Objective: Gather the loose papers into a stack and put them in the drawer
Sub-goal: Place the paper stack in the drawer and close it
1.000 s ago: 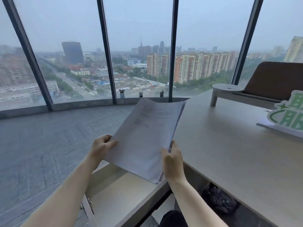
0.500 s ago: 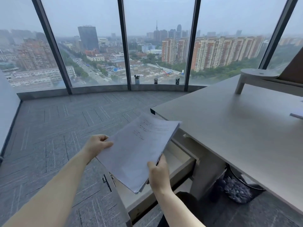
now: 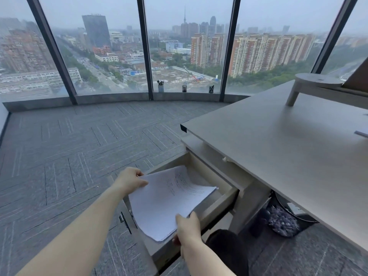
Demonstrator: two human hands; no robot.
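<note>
The desk (image 3: pixel 278 148) spreads to my right, its top overhanging the back of the open drawer (image 3: pixel 223 198); a black bin (image 3: pixel 286 222) of shredded scraps stands beneath it. My left hand (image 3: pixel 129 180) pinches the paper stack (image 3: pixel 169 202) at its far left edge, thumb on top. My right hand (image 3: pixel 188 229) grips the near corner, fingers closed under it. The stack hangs tilted over the drawer, whose floor shows bare beside it.

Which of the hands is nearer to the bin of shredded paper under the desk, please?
The right hand. It grips the paper stack's near corner, nearest the bin. The left hand holds the far-left edge, across the open drawer from it.
</note>
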